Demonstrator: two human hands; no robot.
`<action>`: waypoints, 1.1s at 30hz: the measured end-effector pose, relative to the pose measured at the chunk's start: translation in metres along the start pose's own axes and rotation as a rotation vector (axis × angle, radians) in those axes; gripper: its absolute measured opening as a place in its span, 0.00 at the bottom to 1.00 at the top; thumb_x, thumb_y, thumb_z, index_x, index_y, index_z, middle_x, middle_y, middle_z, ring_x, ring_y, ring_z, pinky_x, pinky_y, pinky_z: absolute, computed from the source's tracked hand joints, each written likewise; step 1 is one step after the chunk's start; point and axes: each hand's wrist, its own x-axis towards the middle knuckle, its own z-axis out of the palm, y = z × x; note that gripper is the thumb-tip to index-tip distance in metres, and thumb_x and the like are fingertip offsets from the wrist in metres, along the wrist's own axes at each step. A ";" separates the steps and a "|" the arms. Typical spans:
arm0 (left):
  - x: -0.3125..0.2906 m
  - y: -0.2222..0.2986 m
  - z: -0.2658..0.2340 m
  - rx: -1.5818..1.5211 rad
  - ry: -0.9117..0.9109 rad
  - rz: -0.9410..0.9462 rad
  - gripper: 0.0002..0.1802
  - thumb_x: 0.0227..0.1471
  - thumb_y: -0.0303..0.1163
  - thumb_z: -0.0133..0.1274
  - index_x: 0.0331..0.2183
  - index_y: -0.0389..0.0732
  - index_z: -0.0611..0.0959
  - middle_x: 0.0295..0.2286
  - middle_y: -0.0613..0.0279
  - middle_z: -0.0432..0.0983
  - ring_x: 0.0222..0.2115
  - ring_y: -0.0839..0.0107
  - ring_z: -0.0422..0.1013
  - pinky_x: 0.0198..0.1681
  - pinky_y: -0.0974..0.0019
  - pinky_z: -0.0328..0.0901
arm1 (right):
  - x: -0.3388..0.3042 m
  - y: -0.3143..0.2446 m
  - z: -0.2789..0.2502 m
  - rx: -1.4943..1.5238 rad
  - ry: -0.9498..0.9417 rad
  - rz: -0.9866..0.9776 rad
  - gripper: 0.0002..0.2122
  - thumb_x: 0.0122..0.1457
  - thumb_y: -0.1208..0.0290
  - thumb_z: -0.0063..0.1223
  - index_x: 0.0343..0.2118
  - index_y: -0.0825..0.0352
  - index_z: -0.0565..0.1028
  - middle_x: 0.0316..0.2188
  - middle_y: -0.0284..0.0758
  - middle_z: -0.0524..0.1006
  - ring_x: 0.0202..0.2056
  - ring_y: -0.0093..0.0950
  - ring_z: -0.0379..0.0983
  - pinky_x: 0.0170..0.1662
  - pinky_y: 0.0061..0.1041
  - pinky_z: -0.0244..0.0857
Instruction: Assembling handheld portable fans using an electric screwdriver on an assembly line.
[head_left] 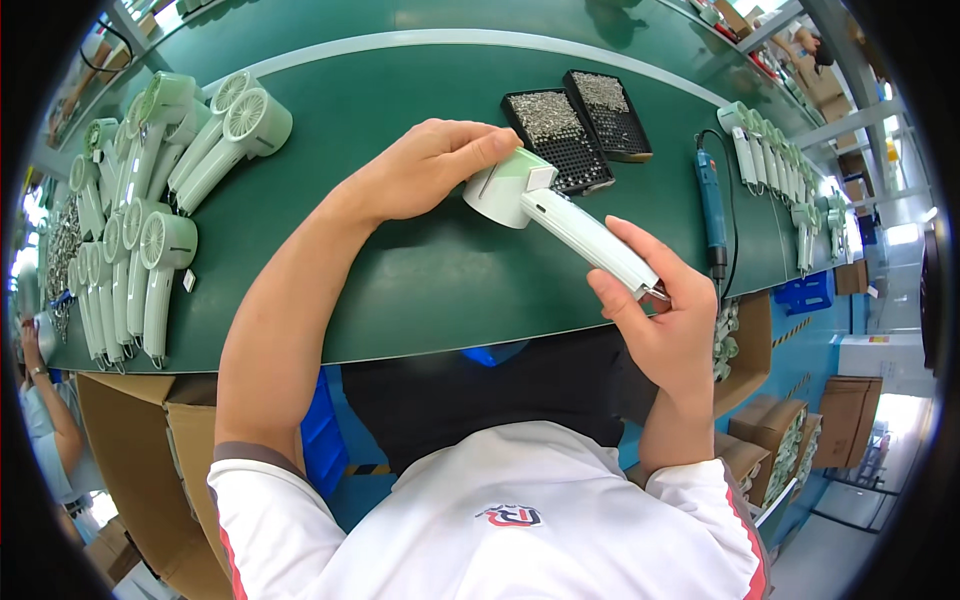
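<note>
A pale green and white handheld fan (585, 238) is held above the green workbench (430, 285), its round head to the left and its handle slanting down to the right. My left hand (440, 165) is closed over the top of the fan's head, thumb along its upper edge. The fingers and thumb of my right hand (675, 315) grip the handle's lower end, where a small metal loop shows. Just beyond the fan's head lie two black trays (632, 140) with many small metal screws. The fan's grille side is turned out of sight.
Several similar fans (165, 245) crowd the bench's left side, and more fans (765, 150) stand at the right. A blue electric screwdriver (711, 200) with a black cord lies right of the trays. Cardboard boxes (130, 450) sit below the bench's near edge. Another person (60, 430) is at the far left.
</note>
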 end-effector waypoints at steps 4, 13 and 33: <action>-0.005 0.002 -0.001 -0.021 -0.030 -0.009 0.33 0.73 0.53 0.35 0.54 0.35 0.81 0.45 0.59 0.81 0.46 0.71 0.73 0.55 0.63 0.65 | 0.002 -0.008 -0.006 0.037 -0.011 0.002 0.21 0.56 0.77 0.68 0.54 0.73 0.78 0.39 0.39 0.83 0.37 0.22 0.81 0.39 0.21 0.75; -0.008 0.004 -0.003 -0.115 -0.037 0.090 0.33 0.70 0.54 0.43 0.60 0.35 0.76 0.47 0.61 0.81 0.49 0.70 0.73 0.59 0.62 0.62 | 0.006 -0.009 -0.014 0.099 -0.024 -0.011 0.21 0.59 0.79 0.64 0.56 0.72 0.76 0.37 0.38 0.84 0.29 0.16 0.77 0.29 0.13 0.70; -0.008 0.012 0.006 0.526 0.560 0.964 0.52 0.34 0.30 0.81 0.56 0.40 0.66 0.49 0.39 0.77 0.48 0.56 0.76 0.48 0.60 0.74 | -0.020 0.018 0.079 -0.550 0.389 -1.004 0.12 0.53 0.80 0.62 0.41 0.74 0.84 0.50 0.53 0.74 0.46 0.43 0.73 0.43 0.30 0.78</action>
